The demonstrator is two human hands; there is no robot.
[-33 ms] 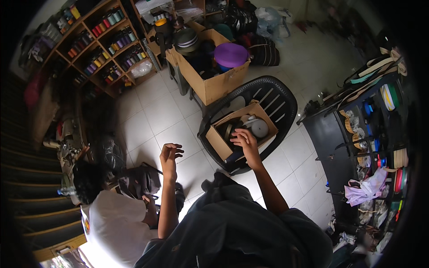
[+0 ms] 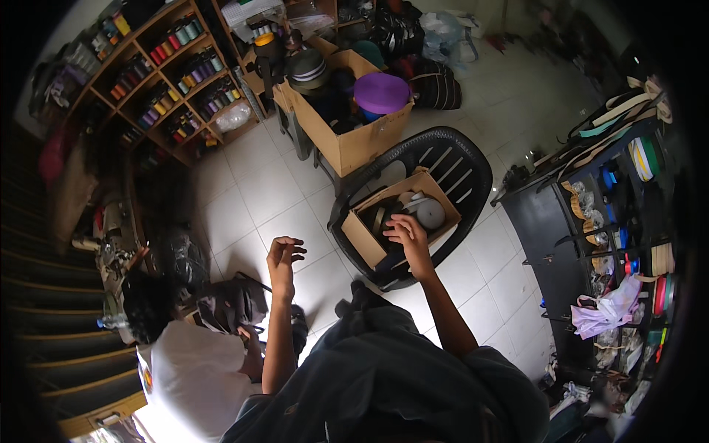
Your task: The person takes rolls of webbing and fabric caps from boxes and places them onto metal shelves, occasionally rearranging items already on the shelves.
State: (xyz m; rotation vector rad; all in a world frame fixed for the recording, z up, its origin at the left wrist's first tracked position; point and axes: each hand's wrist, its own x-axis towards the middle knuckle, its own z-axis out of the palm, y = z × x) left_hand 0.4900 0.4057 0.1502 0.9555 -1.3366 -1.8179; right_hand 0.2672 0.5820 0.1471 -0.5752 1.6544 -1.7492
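My left hand (image 2: 282, 260) is raised over the tiled floor, its fingers loosely bent and apart, with nothing in it. Over the near part of a small cardboard box (image 2: 360, 238) hangs my right hand (image 2: 408, 238), fingers spread and empty; I cannot tell whether it touches anything inside. In the box lie a grey webbing roll (image 2: 430, 213) and several darker rolls, partly covered by that hand. A black plastic chair (image 2: 473, 155) with a slatted back bears the box on its seat.
Beyond the chair stands a large cardboard box (image 2: 369, 144) with a purple webbing roll (image 2: 382, 93). A thread-spool shelf (image 2: 181, 74) is at the far left. A person in a white shirt (image 2: 196, 376) sits close on my left. A dark rack (image 2: 543, 236) stands on the right.
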